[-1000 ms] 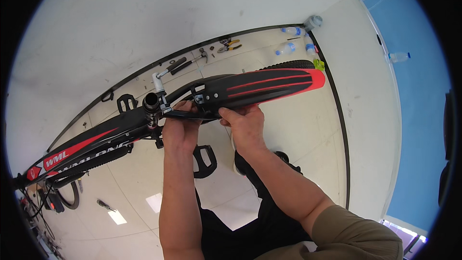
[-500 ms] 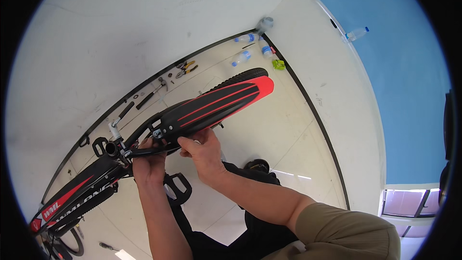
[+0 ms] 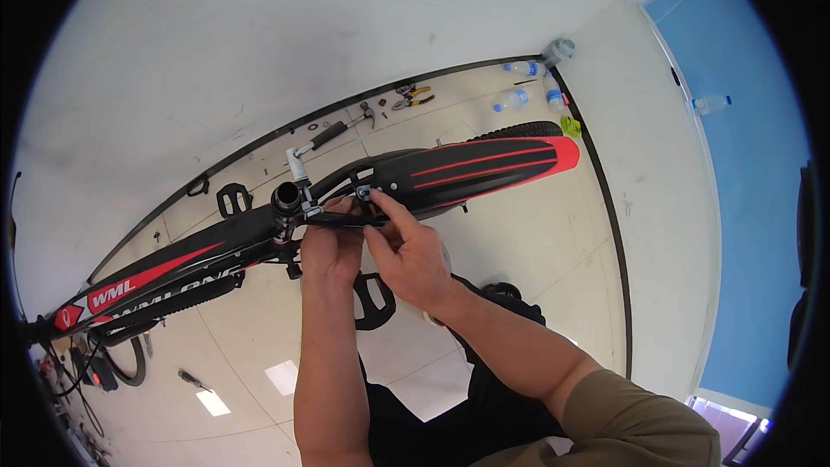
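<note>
A bicycle frame (image 3: 203, 246), black with red and white, slants across the view to a black mudguard (image 3: 484, 164) with red stripes and a red tip. My left hand (image 3: 330, 251) reaches up beneath a black frame tube by the open seat tube (image 3: 287, 196); its fingers curl behind the tube, and what they grip is hidden. My right hand (image 3: 411, 259) is closed at the mudguard's front end. Its index finger touches beside a silver bolt (image 3: 363, 194), with the thumb lower, against the tube. The other fingers are tucked out of sight.
A hammer (image 3: 341, 127), yellow-handled pliers (image 3: 413, 102) and small metal parts lie along the wall. Plastic bottles (image 3: 512, 100) stand or lie in the far corner. A pedal (image 3: 373, 301) juts out near my knees. A screwdriver (image 3: 192, 379) lies on the floor at lower left.
The view has shifted, so the bicycle sits farther right and a little higher. My right hand has moved from the mudguard's near edge to the bolt at its front end, closer to my left hand.
</note>
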Demonstrator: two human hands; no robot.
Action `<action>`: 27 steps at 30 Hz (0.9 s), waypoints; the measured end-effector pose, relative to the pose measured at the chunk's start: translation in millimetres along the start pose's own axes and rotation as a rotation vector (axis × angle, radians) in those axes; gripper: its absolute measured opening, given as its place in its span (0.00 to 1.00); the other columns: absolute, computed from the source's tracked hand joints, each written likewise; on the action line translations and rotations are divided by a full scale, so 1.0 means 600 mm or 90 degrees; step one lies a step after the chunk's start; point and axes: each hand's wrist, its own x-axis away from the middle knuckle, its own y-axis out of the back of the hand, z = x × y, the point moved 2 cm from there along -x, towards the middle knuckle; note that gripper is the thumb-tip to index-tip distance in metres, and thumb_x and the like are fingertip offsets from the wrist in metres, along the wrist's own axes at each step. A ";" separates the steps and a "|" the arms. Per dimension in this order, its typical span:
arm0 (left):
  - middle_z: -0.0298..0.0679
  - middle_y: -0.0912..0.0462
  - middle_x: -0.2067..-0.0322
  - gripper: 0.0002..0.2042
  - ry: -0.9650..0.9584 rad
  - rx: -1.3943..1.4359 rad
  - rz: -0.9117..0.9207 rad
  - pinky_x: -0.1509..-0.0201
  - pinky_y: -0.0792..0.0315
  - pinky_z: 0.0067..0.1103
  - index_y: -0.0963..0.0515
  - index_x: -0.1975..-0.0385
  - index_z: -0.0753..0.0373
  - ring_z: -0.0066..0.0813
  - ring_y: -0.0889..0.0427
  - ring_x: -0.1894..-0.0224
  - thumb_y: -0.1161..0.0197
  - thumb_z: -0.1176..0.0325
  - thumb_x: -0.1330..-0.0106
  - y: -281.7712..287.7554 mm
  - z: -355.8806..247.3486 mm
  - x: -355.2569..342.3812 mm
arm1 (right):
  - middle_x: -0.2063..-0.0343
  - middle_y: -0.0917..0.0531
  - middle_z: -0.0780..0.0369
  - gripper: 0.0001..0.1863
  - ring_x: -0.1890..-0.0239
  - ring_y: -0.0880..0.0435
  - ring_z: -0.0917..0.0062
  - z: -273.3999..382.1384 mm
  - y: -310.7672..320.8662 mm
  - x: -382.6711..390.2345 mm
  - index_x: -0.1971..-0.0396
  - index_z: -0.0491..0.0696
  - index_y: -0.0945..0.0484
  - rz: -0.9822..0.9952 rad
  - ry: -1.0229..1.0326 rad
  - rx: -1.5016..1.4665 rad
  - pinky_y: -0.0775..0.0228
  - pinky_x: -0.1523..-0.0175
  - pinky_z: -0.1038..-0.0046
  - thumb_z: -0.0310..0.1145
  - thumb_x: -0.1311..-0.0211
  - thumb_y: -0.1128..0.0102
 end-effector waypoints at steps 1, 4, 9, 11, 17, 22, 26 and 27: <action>0.39 0.21 0.65 0.06 0.001 -0.007 -0.008 0.53 0.25 0.27 0.25 0.62 0.68 0.30 0.22 0.63 0.38 0.81 0.36 -0.002 0.001 0.000 | 0.77 0.19 0.63 0.26 0.77 0.22 0.84 -0.001 0.003 -0.004 0.38 0.46 0.29 0.018 0.008 0.039 0.29 0.68 0.78 0.26 0.37 0.38; 0.39 0.21 0.66 0.07 0.012 -0.011 -0.016 0.54 0.25 0.25 0.25 0.61 0.68 0.29 0.22 0.63 0.38 0.81 0.36 -0.008 0.005 -0.001 | 0.74 0.17 0.56 0.28 0.74 0.18 0.69 -0.011 0.002 -0.012 0.36 0.45 0.31 0.034 0.054 0.079 0.26 0.66 0.70 0.27 0.37 0.39; 0.38 0.23 0.67 0.07 0.015 -0.009 -0.043 0.55 0.25 0.26 0.26 0.60 0.68 0.29 0.22 0.64 0.38 0.80 0.36 -0.009 0.005 0.000 | 0.74 0.16 0.55 0.29 0.74 0.16 0.64 -0.018 -0.007 -0.013 0.36 0.46 0.31 0.038 0.070 0.031 0.25 0.64 0.68 0.28 0.39 0.37; 0.38 0.23 0.67 0.07 0.004 -0.004 -0.035 0.57 0.25 0.26 0.26 0.60 0.67 0.29 0.22 0.64 0.38 0.80 0.36 -0.011 0.004 0.001 | 0.76 0.17 0.56 0.30 0.76 0.17 0.65 -0.017 -0.009 -0.012 0.36 0.47 0.31 0.051 0.038 0.034 0.26 0.66 0.69 0.27 0.39 0.36; 0.38 0.22 0.67 0.07 0.004 -0.002 -0.001 0.58 0.26 0.26 0.26 0.60 0.67 0.29 0.21 0.65 0.38 0.80 0.36 -0.007 0.007 -0.004 | 0.84 0.22 0.61 0.30 0.82 0.27 0.79 -0.052 -0.013 -0.025 0.37 0.53 0.28 0.049 -0.010 -0.057 0.32 0.71 0.75 0.26 0.41 0.34; 0.39 0.22 0.68 0.07 -0.007 -0.017 0.004 0.57 0.25 0.26 0.26 0.60 0.68 0.30 0.21 0.65 0.38 0.80 0.36 -0.007 0.004 0.000 | 0.85 0.24 0.63 0.29 0.82 0.30 0.83 -0.053 -0.014 -0.025 0.38 0.52 0.27 0.049 -0.030 -0.066 0.33 0.72 0.77 0.25 0.41 0.34; 0.41 0.21 0.67 0.08 -0.010 -0.033 0.009 0.57 0.25 0.26 0.25 0.59 0.69 0.30 0.21 0.65 0.38 0.80 0.37 0.000 -0.001 0.000 | 0.84 0.23 0.65 0.29 0.81 0.30 0.85 -0.039 -0.012 -0.026 0.38 0.51 0.27 0.062 -0.067 -0.093 0.33 0.72 0.78 0.25 0.40 0.34; 0.41 0.21 0.66 0.09 -0.006 -0.036 0.016 0.56 0.25 0.26 0.25 0.59 0.69 0.31 0.20 0.64 0.37 0.80 0.37 -0.003 -0.002 0.001 | 0.82 0.22 0.65 0.28 0.81 0.30 0.86 -0.039 -0.011 -0.026 0.38 0.51 0.27 0.067 -0.078 -0.107 0.33 0.72 0.78 0.24 0.40 0.35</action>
